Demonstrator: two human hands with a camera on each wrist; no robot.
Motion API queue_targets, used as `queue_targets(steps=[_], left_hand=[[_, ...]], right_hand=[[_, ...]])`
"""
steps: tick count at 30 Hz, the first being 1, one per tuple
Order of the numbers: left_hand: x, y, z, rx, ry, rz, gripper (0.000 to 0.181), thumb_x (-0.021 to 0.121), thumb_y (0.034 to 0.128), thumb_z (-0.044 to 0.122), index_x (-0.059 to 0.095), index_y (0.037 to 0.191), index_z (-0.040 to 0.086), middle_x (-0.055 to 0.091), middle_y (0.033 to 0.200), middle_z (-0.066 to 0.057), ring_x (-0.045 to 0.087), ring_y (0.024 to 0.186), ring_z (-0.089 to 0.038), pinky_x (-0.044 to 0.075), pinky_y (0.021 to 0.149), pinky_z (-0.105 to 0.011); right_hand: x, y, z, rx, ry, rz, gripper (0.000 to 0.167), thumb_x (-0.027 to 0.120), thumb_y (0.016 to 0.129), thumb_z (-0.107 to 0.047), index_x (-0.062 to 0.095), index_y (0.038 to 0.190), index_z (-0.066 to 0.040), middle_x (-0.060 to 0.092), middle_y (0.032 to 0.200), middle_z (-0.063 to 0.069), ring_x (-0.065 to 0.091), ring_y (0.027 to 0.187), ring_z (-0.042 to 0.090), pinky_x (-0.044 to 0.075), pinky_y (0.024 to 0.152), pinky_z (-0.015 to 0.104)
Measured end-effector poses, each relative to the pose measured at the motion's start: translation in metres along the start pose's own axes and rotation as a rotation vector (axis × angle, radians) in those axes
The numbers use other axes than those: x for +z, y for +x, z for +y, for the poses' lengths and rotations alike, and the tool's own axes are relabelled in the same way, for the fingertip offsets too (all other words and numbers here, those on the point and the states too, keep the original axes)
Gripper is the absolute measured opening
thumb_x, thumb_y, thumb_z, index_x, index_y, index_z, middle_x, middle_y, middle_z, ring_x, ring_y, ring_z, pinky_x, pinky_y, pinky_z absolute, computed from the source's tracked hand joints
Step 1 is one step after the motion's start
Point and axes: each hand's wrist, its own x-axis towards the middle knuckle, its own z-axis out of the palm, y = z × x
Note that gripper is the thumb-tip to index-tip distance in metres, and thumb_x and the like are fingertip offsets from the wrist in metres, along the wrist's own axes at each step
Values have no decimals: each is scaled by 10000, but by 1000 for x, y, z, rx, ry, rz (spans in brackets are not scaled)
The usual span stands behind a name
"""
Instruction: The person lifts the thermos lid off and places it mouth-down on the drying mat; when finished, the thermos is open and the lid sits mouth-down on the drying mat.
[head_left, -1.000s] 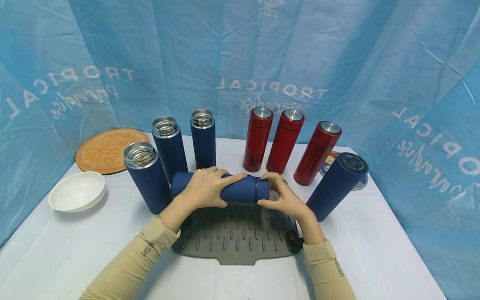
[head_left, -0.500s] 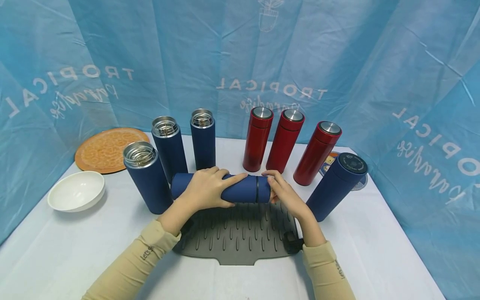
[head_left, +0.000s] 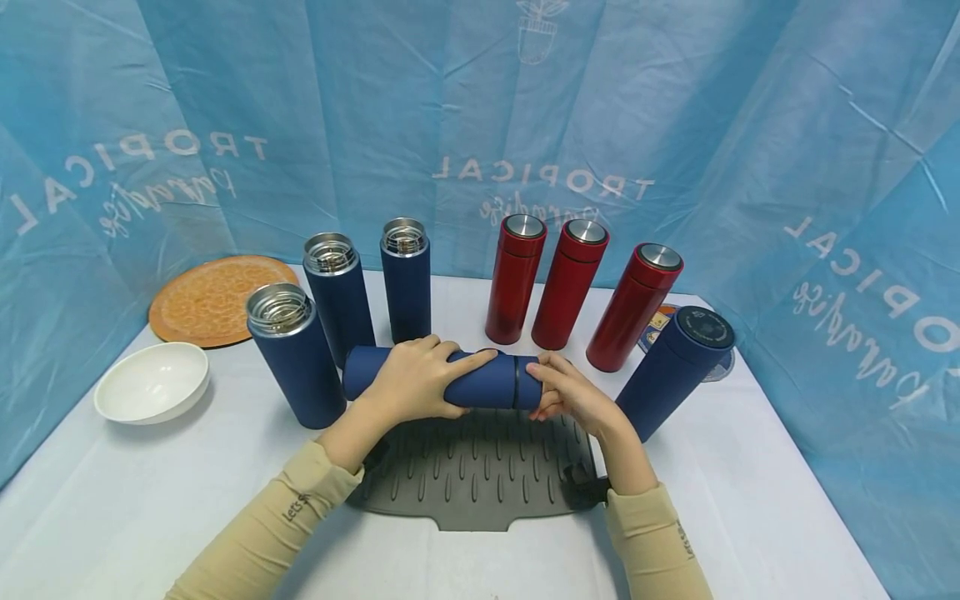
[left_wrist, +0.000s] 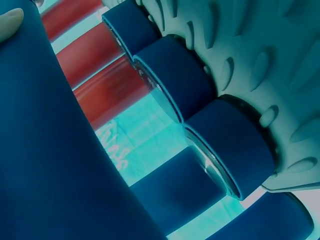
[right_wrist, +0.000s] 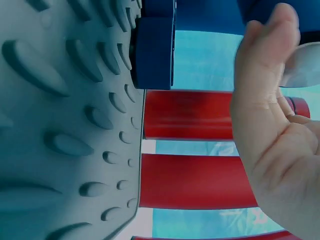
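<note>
At mid-frame in the head view, a navy blue flask (head_left: 483, 386) lies sideways over the ridged grey mat (head_left: 472, 475). Its body sits under the left hand (head_left: 415, 379), whose fingers wrap over the top; the right hand (head_left: 573, 393) pinches the lid (head_left: 528, 385) at the right end. To turn that lid well, I'd say, keep the body firm and level, twist squarely along the dark seam, and stay clear of the blue caps (left_wrist: 172, 75) on the mat, centre-frame in the left wrist view.
</note>
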Motion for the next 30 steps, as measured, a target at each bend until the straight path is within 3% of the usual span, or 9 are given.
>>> queue_targets(steps=[5,13,16,22,27,30], left_hand=[[0,-1,0,-4,-17,1,784,765,620,553,508,1317,303,673,966,-79,625,800,-245,535,678,-376],[2,-2,-2,-7,-39,-3,792,779,610,537,512,1316,296,677,959,-79,630,787,-241,538,662,-377],[1,-1,-3,-8,-41,-11,787,775,614,543,513,1315,298,678,966,-79,630,788,-240,537,663,-374],[-2,-1,-3,-21,-46,-27,790,762,619,560,510,1318,293,676,972,-70,632,800,-238,535,655,-371],[-3,-1,-5,-15,-35,-10,798,750,615,589,514,1314,284,670,954,-59,629,786,-227,528,624,-354],[-4,-1,-6,-10,-23,1,804,752,610,592,516,1313,282,664,943,-66,626,775,-231,527,614,-349]], right_hand=[[-4,-2,1,-46,1,-42,305,477,917,-226,355,1165,-97,566,1000,135,634,705,200,534,732,347],[-5,-6,0,-123,-110,-34,486,584,837,-227,356,1258,-141,486,1157,202,520,963,284,429,846,574],[-6,-6,1,-156,-154,-26,526,617,814,-230,358,1267,-160,457,1232,187,479,1058,315,431,851,558],[-6,-8,1,-262,-265,-14,614,699,762,-198,361,1275,-181,431,1258,139,466,1098,326,438,862,426],[-5,-9,-1,-304,-323,6,730,753,722,-174,338,1322,-211,396,1297,80,433,1156,311,417,900,470],[-4,-7,-1,-312,-310,-1,875,755,730,-165,223,1418,-259,336,1372,98,413,1197,334,417,909,494]])
